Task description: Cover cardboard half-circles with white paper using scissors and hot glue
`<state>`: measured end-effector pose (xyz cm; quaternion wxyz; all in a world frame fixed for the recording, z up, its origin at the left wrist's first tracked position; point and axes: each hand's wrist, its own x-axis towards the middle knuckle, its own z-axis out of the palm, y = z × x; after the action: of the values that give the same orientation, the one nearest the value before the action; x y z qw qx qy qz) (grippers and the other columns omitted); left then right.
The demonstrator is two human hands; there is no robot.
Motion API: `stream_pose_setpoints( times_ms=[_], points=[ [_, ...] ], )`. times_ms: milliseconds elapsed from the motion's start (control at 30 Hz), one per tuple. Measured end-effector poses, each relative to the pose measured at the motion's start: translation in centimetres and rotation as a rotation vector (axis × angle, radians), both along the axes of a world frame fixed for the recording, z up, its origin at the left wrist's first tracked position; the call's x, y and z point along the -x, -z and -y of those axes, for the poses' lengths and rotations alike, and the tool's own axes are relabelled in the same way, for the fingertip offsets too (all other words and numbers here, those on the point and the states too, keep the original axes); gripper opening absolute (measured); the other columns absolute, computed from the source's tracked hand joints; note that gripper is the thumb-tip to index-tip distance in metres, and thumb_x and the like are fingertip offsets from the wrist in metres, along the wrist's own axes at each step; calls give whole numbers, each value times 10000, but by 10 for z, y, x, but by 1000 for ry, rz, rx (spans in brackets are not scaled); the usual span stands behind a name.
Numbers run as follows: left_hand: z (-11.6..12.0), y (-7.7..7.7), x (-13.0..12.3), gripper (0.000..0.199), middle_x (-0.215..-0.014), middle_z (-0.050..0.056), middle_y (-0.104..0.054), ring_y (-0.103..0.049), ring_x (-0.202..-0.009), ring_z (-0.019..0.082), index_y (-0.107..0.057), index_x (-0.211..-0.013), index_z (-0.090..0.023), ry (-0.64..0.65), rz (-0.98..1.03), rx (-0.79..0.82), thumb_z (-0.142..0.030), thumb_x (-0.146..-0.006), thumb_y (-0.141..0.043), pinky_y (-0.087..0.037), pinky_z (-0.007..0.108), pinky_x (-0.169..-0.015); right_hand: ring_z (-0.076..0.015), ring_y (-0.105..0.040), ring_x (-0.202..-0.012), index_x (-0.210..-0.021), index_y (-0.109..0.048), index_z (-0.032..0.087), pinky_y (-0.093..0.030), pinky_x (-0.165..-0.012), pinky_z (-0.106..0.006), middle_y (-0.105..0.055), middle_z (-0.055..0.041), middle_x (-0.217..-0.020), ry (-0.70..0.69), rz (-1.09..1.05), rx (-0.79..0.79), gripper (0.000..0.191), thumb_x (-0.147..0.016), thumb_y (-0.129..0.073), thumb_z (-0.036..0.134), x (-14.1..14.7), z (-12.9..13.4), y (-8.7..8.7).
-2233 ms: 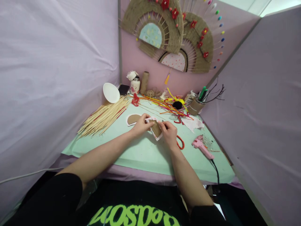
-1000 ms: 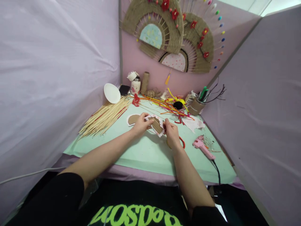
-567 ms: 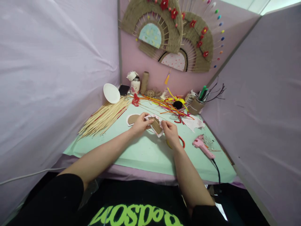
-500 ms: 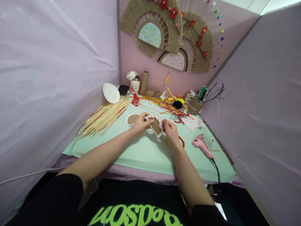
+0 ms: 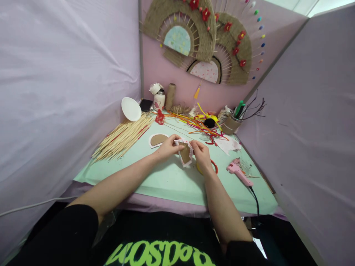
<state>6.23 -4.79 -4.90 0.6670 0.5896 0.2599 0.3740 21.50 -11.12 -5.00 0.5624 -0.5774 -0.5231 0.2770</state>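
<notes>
Above the middle of the table, my left hand is closed on the left side of a cardboard half-circle edged with white patterned fabric. My right hand pinches the fabric rim at the piece's upper right edge. The brown cardboard side faces me, tilted. A second cardboard half-circle with a white border lies flat on the table, just beyond my left hand. Partly hidden under my right hand, a roll of tape or ring with a red and yellow edge rests on the tabletop.
Thin wooden sticks lie piled at the left, near a white oval disc. A pink glue gun with a black cord sits at the right. Coloured pipe cleaners spread across the back, beside a pen holder. Woven fans hang behind.
The cardboard half-circle has turned to stand more upright between my hands. My left hand has shifted slightly right, showing more of the second half-circle; my right hand stays nearly in place.
</notes>
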Motion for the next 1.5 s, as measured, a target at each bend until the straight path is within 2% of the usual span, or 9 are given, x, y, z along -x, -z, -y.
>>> stream_pose_setpoints(
  times_ms=[167, 367, 633, 867, 1033, 1167, 1267, 1367, 1500],
  points=[
    [1, 2, -1, 362, -740, -32, -544, -574, -684, 125, -488, -872, -172, 30, -55, -44, -268, -625, -734, -490, 244, -599, -135, -507, -617, -729, -658, 167, -413, -592, -253, -610, -4, -668, 7, 15, -5, 305, -739, -648, 471, 2, 1, 3],
    [2, 0, 0, 357, -746, -30, -563, -586, -680, 123, -488, -889, -174, 51, -63, -34, -257, -634, -724, -489, 236, -597, -135, -501, -617, -720, -653, 164, -407, -599, -256, -599, -3, -658, -9, -24, 10, 358, -774, -596, 513, 2, 0, 2],
    [3, 2, -1, 302, -653, -57, -533, -530, -576, 84, -513, -842, -167, 64, -143, -83, -210, -622, -716, -414, 175, -508, -138, -489, -603, -697, -640, 173, -401, -565, -248, -593, -7, -632, 7, 114, 37, 345, -728, -639, 516, 6, -1, 5],
    [-6, -2, 1, 354, -830, 16, -625, -620, -765, 144, -500, -843, -170, -23, 34, 214, -239, -614, -762, -518, 275, -658, -166, -540, -671, -815, -658, 156, -379, -537, -247, -636, -54, -732, -30, -88, 73, 625, -845, -336, 690, 5, 0, 2],
    [-13, -1, 2, 358, -833, 8, -609, -614, -763, 123, -487, -824, -173, -72, 128, 250, -237, -616, -771, -512, 274, -695, -132, -435, -571, -654, -600, 164, -336, -516, -248, -524, 4, -584, 53, 19, 77, 533, -786, -489, 668, 2, -5, 8],
    [-13, -3, 4, 337, -847, 1, -615, -606, -793, 123, -509, -801, -174, -28, 121, 233, -236, -600, -773, -506, 261, -711, -136, -462, -613, -713, -646, 161, -356, -561, -245, -561, 3, -638, 41, 82, 52, 433, -792, -536, 573, 0, -5, 10],
    [-15, -5, 8, 302, -823, 4, -631, -596, -778, 136, -594, -854, -185, -7, -9, 165, -310, -633, -757, -480, 224, -645, -145, -496, -648, -695, -657, 179, -375, -616, -257, -594, -6, -665, 39, 220, -4, 344, -807, -556, 488, 0, -4, 9],
    [-18, -5, 11, 293, -770, 14, -654, -584, -746, 149, -691, -866, -181, -35, -173, -95, -385, -662, -738, -444, 216, -627, -154, -518, -674, -674, -659, 197, -388, -669, -275, -607, -19, -680, 21, 386, -88, 290, -817, -562, 430, 1, -2, 8],
    [-19, -3, 11, 232, -684, -2, -649, -567, -714, 147, -717, -724, -173, -91, -236, -334, -401, -681, -719, -423, 223, -661, -173, -549, -715, -734, -670, 196, -413, -682, -284, -645, -40, -746, 32, 331, -90, 319, -837, -530, 463, 1, -1, 6]
  ],
)
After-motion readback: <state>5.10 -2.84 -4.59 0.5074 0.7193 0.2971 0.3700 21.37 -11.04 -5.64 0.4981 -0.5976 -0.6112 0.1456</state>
